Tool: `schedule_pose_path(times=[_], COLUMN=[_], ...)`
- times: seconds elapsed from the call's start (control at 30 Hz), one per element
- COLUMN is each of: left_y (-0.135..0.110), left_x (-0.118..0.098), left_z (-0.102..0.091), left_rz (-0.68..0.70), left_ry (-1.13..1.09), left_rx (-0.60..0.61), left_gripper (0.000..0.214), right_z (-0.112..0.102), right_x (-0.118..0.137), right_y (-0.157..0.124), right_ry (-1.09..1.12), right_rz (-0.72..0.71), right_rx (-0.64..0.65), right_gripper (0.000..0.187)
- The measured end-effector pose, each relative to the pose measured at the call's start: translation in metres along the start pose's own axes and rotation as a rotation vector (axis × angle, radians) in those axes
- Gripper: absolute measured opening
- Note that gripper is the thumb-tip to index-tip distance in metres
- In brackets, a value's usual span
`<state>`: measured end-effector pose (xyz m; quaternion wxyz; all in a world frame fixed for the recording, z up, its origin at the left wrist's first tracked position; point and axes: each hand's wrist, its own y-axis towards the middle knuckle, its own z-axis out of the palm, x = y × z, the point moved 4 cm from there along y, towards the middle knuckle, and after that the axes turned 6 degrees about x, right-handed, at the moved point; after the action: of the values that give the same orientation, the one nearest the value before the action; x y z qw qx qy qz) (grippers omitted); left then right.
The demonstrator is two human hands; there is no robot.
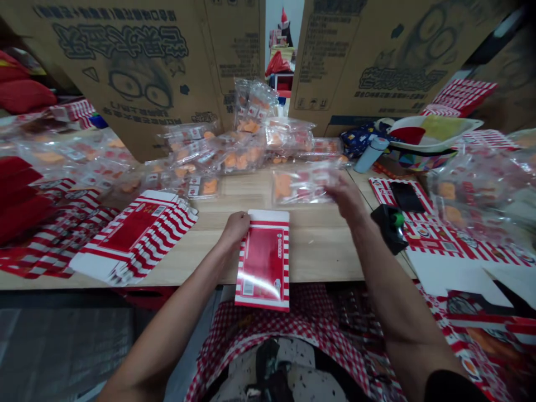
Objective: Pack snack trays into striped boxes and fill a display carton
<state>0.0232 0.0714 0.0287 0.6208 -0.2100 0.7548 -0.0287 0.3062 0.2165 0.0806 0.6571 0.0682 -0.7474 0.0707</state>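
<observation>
My left hand (235, 227) is closed on the upper left corner of a flat red-and-white striped carton (263, 259) that lies across the near edge of the wooden table (322, 245). My right hand (344, 196) reaches further back and grips a clear plastic packet with orange pieces inside (299, 186); the hand is blurred by motion. Behind it lies a heap of the same clear packets (234, 151).
A fanned stack of flat striped cartons (134, 237) lies at left, with red cartons (17, 195) beyond. At right are a black tape dispenser (390, 226), a phone (405, 196), a light blue bottle (371, 154), a white tray (431, 134) and more packets (477, 195). Large cardboard boxes (138, 67) stand behind.
</observation>
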Motion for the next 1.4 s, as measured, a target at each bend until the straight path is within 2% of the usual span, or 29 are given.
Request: schedule_pose_path(times=[0.07,0.13,0.3,0.43,0.53,0.6,0.7,0.83,0.97,1.13,1.27,1.33,1.4], left_y=[-0.015,-0.031,-0.068,-0.087,-0.093,-0.096,-0.102,-0.108,-0.110,-0.111,-0.115,-0.117,-0.118], left_x=[0.000,-0.001,-0.008,-0.011,-0.010,-0.010,-0.014,-0.015,-0.016,-0.025,-0.025,-0.020,-0.019], left_z=[-0.003,-0.001,0.001,-0.002,-0.001,0.002,0.003,-0.002,-0.006,-0.010,-0.013,-0.014,-0.013], left_rz=[0.000,-0.002,-0.004,-0.013,0.035,0.091,0.148,0.107,0.174,0.266,0.261,0.229,0.243], left_ry=[-0.051,-0.098,-0.226,-0.329,-0.373,-0.373,-0.341,-0.322,-0.290,-0.273,-0.274,-0.287,-0.277], left_rx=[0.019,0.064,0.165,0.205,0.174,0.158,0.126,0.092,0.100,0.109,0.071,0.051,0.050], left_gripper=[0.017,0.019,0.026,0.024,0.039,0.045,0.034,0.030,0.031,0.034,0.034,0.038,0.038], right_z=[-0.005,-0.001,0.017,0.009,0.005,0.009,0.020,0.022,0.014,0.027,0.034,0.028,0.019], right_x=[0.031,0.053,0.066,0.071,0.079,0.085,0.093,0.094,0.095,0.110,0.105,0.099,0.093], right_y=[-0.002,-0.007,-0.025,-0.027,-0.020,-0.016,-0.015,-0.012,0.000,0.005,-0.004,-0.003,0.005], right_ry=[0.117,0.170,0.046,-0.066,-0.100,-0.102,-0.089,-0.139,-0.165,-0.060,-0.113,-0.178,-0.232], right_rz=[-0.205,-0.303,-0.252,-0.148,-0.033,0.005,0.033,0.151,0.266,0.151,0.295,0.369,0.404], right_rx=[0.073,0.199,0.502,0.690,0.794,0.814,0.751,0.670,0.763,0.792,0.936,0.983,0.974], right_gripper=[0.056,0.062,0.073,0.064,0.060,0.059,0.054,0.043,0.043,0.049,0.047,0.043,0.043])
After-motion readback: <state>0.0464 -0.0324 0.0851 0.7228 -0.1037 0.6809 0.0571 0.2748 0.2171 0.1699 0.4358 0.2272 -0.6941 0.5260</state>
